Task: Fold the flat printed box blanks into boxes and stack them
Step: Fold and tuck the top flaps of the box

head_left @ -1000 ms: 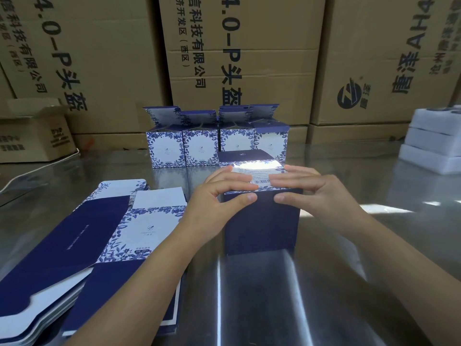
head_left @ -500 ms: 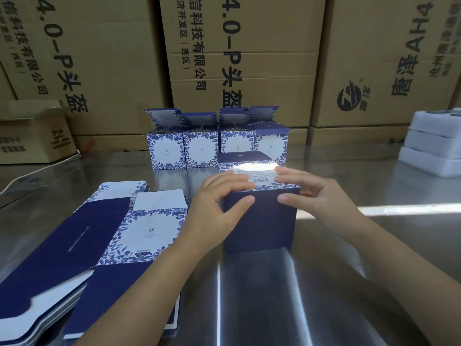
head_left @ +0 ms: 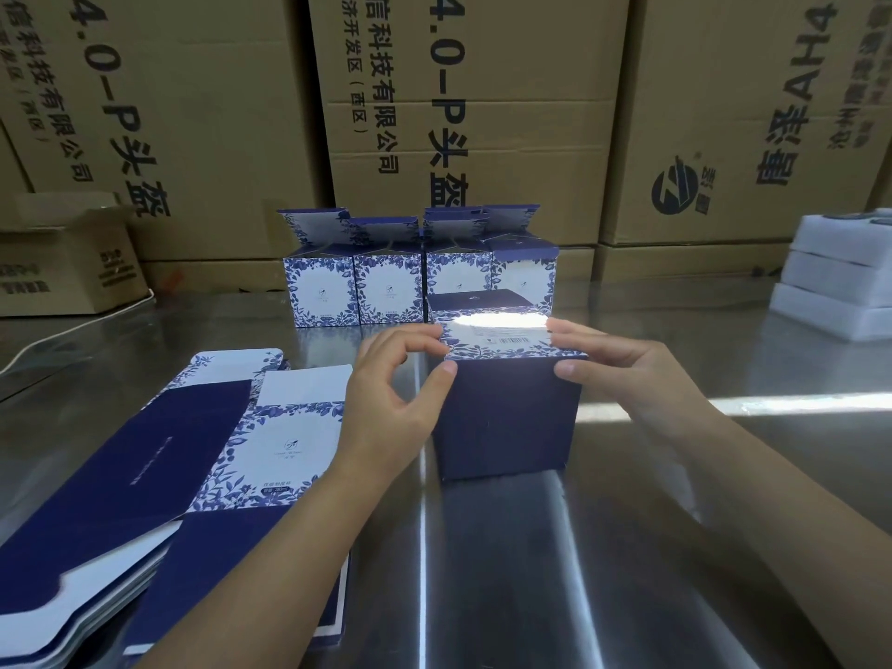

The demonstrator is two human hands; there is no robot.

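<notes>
— On the steel table (head_left: 531,572), near the middle: found what?
— Found the box (head_left: 507,417) upright, dark blue side facing near, floral top flap with a barcode folded down. Could not read the print through the glare.
— And the left hand (head_left: 391,398)?
— Pinched the flap's left corner between thumb and forefinger; held the other fingers loosely curled.
— And the right hand (head_left: 622,374)?
— Gripped the top right corner, thumb pressed on the near side, fingers laid over the flap.
— Left of that?
— Saw the flat blanks (head_left: 159,456) stacked, cut off at the near-left edge and partly covered by the left forearm (head_left: 270,548).
— Farther back?
— Counted four folded boxes (head_left: 386,292) in a row, lids up, the rightmost half hidden behind the box. Could not tell the owner of the dark blue panel (head_left: 475,299) just behind it. Noted brown cartons (head_left: 482,113) along the far side and white foam blocks (head_left: 840,282) cropped at far right.
</notes>
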